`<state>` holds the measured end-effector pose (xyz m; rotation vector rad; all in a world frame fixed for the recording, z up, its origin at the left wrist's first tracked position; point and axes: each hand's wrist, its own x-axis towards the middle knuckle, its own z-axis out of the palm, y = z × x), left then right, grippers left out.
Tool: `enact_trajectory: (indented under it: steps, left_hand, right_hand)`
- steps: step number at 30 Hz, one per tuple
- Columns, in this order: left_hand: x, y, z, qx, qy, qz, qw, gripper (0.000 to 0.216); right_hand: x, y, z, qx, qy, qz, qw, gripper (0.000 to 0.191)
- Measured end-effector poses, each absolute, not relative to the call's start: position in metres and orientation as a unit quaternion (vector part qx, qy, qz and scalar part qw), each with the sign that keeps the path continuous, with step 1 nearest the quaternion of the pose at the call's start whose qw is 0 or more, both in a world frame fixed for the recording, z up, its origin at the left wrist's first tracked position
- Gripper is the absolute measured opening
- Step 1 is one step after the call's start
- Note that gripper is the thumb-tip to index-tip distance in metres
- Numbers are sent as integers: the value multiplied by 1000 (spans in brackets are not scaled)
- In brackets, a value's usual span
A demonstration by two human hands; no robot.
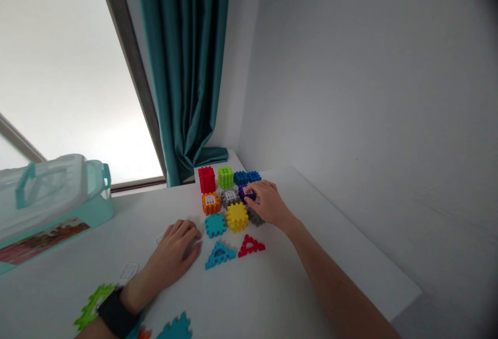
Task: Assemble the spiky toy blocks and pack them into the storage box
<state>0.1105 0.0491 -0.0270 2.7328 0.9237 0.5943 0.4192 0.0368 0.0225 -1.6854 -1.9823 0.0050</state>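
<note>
A cluster of toothed plastic blocks stands on the white table (272, 297): a red block (206, 179), a green one (225, 176), blue ones (246, 176), an orange one (210, 203), a grey one (229, 197), a yellow one (237, 217) and a teal one (215, 225). My right hand (267, 203) reaches in from the right, fingers curled around a purple block (246, 192) in the cluster. My left hand (175, 255), with a black wristband, rests flat on the table left of a blue triangle (219, 256) and a red triangle (251, 246).
A teal storage box (50, 201) with a clear lid sits at the far left. A green toothed piece (91, 305) and a teal piece (176, 327) lie near my left wrist. Small white stickers (128, 270) lie on the table. A teal curtain (187, 69) hangs behind.
</note>
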Motion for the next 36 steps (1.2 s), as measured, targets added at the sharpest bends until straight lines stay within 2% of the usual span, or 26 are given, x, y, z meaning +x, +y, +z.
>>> enact_trajectory:
  steps: [10,16,23,30,36]
  left_hand:
    - [112,48,-24,917,326,198,114,10]
    - [106,46,-6,920,329,164,133,11]
    - [82,47,13,919,351,159,83,14]
    - [27,49,16,911,382,150,40,13]
    - [-25,46,14,911,391,122,47,13]
  right_hand:
    - [378,14,41,-536,-787,53,302,11]
    - [352,4,41,-503,-814,84,279,11]
    - [326,-5,37,-492,-827,94,255,13]
    - [291,-7,32,-456,-862,56,216,10]
    - [256,-7,21,-416,-891,42,175,9]
